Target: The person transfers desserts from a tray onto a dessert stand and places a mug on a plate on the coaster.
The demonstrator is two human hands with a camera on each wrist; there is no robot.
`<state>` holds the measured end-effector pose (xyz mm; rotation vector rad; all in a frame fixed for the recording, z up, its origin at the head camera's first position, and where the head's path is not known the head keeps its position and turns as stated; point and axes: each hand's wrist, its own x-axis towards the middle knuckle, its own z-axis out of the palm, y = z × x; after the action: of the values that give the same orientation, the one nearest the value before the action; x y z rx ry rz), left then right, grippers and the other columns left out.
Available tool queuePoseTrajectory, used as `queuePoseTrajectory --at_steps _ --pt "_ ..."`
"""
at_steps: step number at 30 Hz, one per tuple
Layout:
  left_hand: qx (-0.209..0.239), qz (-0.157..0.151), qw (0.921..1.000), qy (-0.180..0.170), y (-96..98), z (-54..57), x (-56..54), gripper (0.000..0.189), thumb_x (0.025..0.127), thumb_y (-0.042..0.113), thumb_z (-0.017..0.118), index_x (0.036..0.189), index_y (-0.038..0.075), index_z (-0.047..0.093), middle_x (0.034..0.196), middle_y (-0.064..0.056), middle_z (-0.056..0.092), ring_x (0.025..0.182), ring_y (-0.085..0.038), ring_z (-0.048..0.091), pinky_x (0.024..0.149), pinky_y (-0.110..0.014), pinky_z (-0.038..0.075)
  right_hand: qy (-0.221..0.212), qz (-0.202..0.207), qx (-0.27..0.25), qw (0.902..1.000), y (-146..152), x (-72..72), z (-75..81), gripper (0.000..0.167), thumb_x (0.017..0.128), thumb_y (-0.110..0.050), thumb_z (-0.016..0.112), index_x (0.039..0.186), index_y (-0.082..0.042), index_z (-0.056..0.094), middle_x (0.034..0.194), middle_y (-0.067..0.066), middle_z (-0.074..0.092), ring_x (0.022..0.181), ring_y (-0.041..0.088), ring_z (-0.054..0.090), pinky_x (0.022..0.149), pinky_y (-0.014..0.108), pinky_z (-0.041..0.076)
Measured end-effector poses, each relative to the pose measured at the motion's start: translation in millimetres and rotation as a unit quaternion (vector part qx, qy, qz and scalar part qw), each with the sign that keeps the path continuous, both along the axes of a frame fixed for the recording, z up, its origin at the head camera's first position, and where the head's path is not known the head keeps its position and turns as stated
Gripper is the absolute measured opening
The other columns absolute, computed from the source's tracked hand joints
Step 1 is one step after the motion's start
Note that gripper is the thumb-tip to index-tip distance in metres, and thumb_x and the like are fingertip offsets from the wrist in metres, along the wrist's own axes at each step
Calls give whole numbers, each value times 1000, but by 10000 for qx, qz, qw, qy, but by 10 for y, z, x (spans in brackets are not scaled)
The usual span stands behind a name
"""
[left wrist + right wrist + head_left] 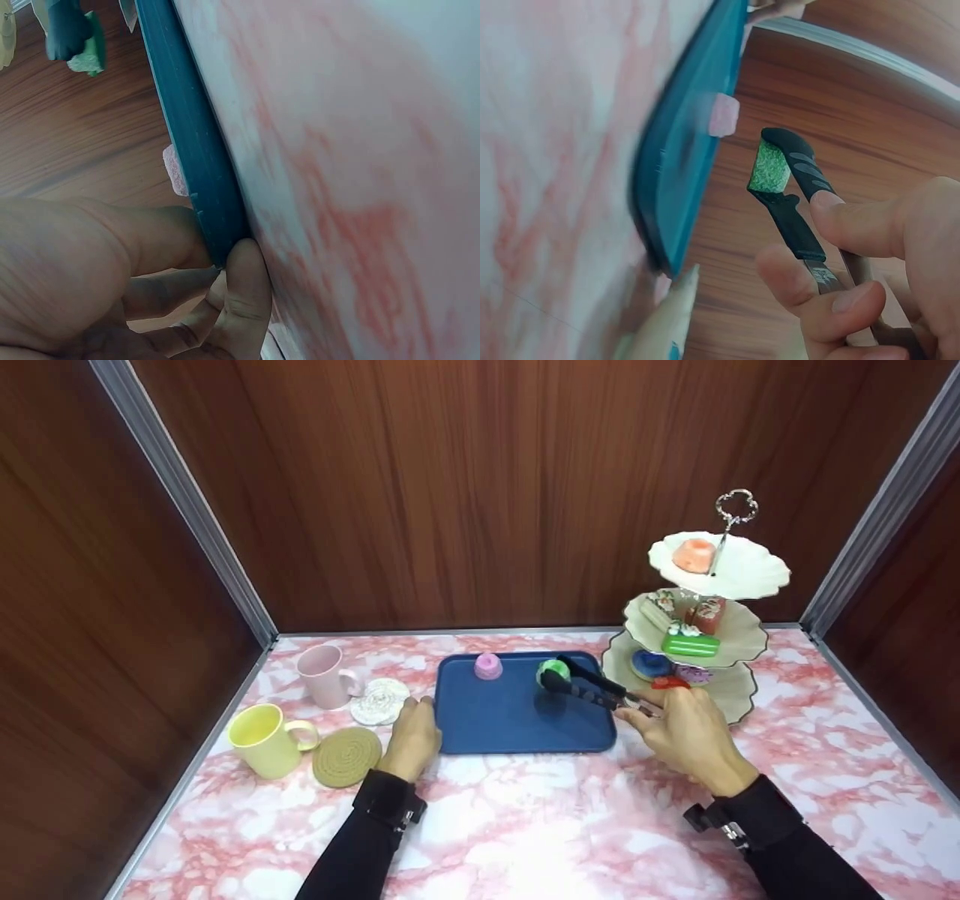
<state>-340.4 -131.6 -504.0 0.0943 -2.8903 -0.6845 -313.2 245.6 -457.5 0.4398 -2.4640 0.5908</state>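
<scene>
My right hand (694, 735) grips black-tipped tongs (592, 684), and their tips pinch a small green cake (553, 667). In the right wrist view the green cake (769, 168) is held up off the blue tray (686, 142). A pink cake (488, 666) sits near the back left of the tray (487, 720). My left hand (414, 739) is at the tray's left edge; the left wrist view shows its thumb and fingers pinching the tray's corner (217, 232).
At right stands a three-tier cake stand (757, 574) bearing an orange cake (694, 556) on top and several other cakes below. On the left are a pink mug (324, 679), a yellow mug (266, 746), a white coaster (380, 702) and a tan coaster (346, 757).
</scene>
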Motion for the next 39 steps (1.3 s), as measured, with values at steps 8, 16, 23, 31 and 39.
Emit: queuePoseTrajectory --at_steps 8,16,23,31,39 --pt "61 -10 10000 -24 2 -10 -10 40 78 2 58 118 2 56 108 -19 53 99 -33 58 91 -41 48 218 32 -157 9996 66 38 142 35 72 -45 74 103 -30 72 73 -6 71 50 8 52 41 24 33" --pt "103 -48 9999 -42 1 -11 5 40 79 3 56 119 2 55 109 -18 52 101 -33 57 92 -41 48 799 50 -207 9966 121 77 264 37 74 -43 73 103 -20 73 85 0 73 48 8 59 38 20 33" --pt "135 -86 9999 7 9 17 13 40 79 3 58 118 1 55 106 -17 52 98 -33 58 89 -42 49 1262 -64 -375 9913 181 117 390 36 72 -37 76 103 -19 73 79 2 73 50 16 60 45 31 40" --pt "-89 -196 9995 228 7 14 12 39 75 2 62 114 -1 57 102 -20 54 95 -34 59 86 -43 50 1326 -331 -583 9889 255 181 515 36 73 -39 75 106 -24 71 63 0 69 42 9 47 39 22 27" --pt "-50 -199 9996 173 -4 14 17 39 76 1 60 115 -2 56 102 -20 54 95 -33 59 87 -43 50 1582 -541 -931 9815 330 237 644 37 72 -40 76 104 -22 72 70 3 72 49 20 58 41 20 26"
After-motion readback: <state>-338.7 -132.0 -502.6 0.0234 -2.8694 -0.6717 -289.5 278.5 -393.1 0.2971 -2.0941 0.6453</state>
